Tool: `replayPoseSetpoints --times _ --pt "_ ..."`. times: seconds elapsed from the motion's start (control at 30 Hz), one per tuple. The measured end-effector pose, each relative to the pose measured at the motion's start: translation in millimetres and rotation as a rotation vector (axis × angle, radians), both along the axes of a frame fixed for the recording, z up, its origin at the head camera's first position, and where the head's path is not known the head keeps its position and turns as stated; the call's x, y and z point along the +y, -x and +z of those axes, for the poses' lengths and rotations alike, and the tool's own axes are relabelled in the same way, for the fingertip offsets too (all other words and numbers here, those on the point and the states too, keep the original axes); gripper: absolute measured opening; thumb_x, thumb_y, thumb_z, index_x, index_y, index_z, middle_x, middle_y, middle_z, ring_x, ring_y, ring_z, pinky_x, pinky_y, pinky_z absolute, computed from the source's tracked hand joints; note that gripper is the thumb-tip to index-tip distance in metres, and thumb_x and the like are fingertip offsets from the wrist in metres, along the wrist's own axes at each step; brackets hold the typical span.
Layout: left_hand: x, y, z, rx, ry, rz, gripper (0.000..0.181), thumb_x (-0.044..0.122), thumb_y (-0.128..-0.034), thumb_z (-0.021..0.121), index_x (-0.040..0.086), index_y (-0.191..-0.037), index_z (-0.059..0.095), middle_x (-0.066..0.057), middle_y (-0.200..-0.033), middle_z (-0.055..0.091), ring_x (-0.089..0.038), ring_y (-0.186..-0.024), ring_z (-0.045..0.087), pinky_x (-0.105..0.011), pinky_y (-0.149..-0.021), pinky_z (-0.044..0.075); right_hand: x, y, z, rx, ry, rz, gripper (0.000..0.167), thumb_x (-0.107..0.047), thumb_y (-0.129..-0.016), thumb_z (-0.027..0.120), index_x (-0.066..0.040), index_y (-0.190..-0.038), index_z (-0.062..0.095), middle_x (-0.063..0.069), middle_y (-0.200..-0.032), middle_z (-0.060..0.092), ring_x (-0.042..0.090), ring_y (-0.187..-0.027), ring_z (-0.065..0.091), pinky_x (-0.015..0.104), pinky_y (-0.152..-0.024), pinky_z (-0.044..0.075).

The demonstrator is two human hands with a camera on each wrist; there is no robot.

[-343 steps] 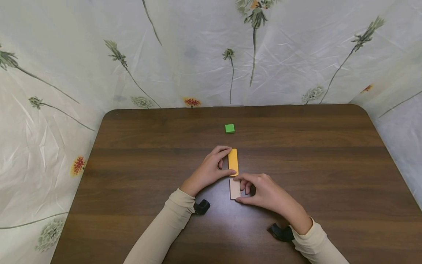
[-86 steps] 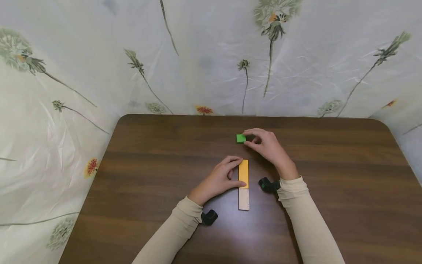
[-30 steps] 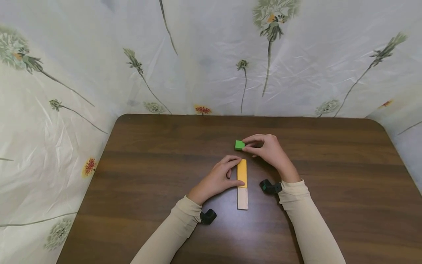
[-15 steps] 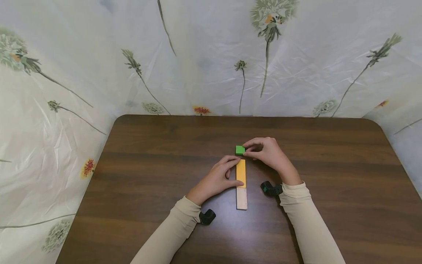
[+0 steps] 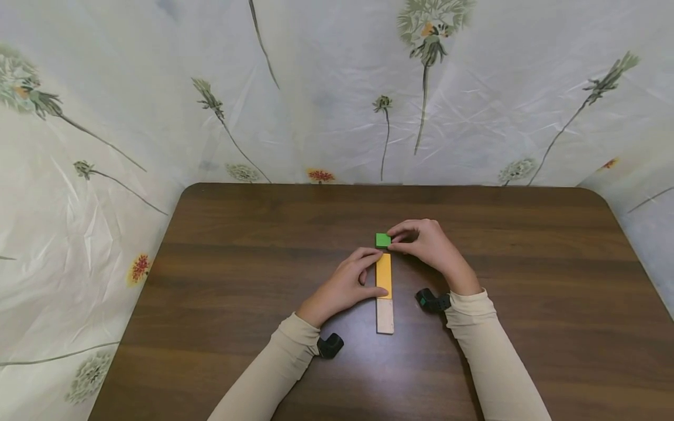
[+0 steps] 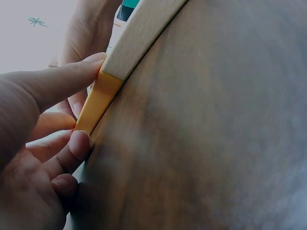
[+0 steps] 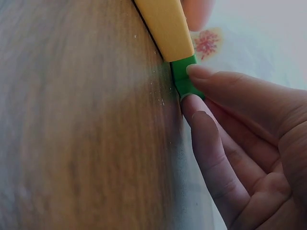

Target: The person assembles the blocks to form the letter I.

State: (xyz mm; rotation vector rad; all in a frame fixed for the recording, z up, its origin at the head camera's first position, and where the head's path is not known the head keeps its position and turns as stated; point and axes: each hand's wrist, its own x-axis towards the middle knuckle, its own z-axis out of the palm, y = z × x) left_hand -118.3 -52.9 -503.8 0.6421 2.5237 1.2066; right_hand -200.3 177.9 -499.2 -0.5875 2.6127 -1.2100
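Note:
In the head view a yellow block [image 5: 384, 275] lies lengthwise on the table, its near end against a pale wooden block [image 5: 385, 317]. My left hand [image 5: 344, 285] holds the yellow block from the left, index finger at the far corner and thumb near the close end. Just beyond the far end is a small green block [image 5: 382, 240], with a narrow gap visible from above. My right hand [image 5: 423, 242] pinches that green block from the right. In the right wrist view, thumb and finger grip the green block [image 7: 182, 76] beside the yellow one; its far side is hidden.
The brown wooden table [image 5: 526, 263] has rounded back corners. Behind and to the left hangs a flower-printed sheet [image 5: 316, 88]. Black wrist cameras, one on the left wrist [image 5: 330, 346] and one on the right [image 5: 432, 301], sit low near the tabletop.
The right hand let go of the pale block, now joined to the yellow one, and took the green block. It drew the green block toward the yellow, barely moving lately. The left hand kept its hold.

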Motion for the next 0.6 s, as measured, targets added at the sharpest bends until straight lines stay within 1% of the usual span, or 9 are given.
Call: replayPoseSetpoints --times 0.1,0.37,0.6 --pt "0.1 -0.1 0.8 -0.001 0.002 0.0 0.077 0.032 -0.0906 0.081 0.009 -0.156 0.047 -0.004 -0.154 0.048 -0.006 -0.073 0.045 -0.018 -0.068 0.04 -0.1 -0.5 0.9 -0.009 0.0 -0.001 0.025 -0.017 -0.088 0.083 -0.014 -0.112 0.08 0.004 -0.1 0.08 0.017 -0.093 0.074 0.038 -0.088 0.057" --pt "0.5 -0.6 0.9 -0.01 0.003 0.0 0.077 0.031 -0.0907 0.081 0.008 -0.156 0.046 -0.004 -0.154 0.048 -0.006 -0.073 0.044 -0.019 -0.069 0.04 -0.4 -2.0 3.2 -0.022 0.0 0.001 0.025 -0.016 -0.088 0.083 -0.013 -0.113 0.08 0.004 -0.101 0.079 0.017 -0.093 0.074 0.03 -0.086 0.056" --pt "-0.2 -0.8 0.3 0.006 0.009 0.0 0.078 0.032 -0.0906 0.081 0.009 -0.156 0.046 -0.004 -0.153 0.048 -0.006 -0.073 0.045 -0.018 -0.069 0.04 -0.7 -1.6 3.5 -0.025 0.008 0.005 0.024 -0.015 -0.088 0.083 -0.012 -0.112 0.079 0.005 -0.1 0.079 0.018 -0.094 0.073 0.034 -0.086 0.056"
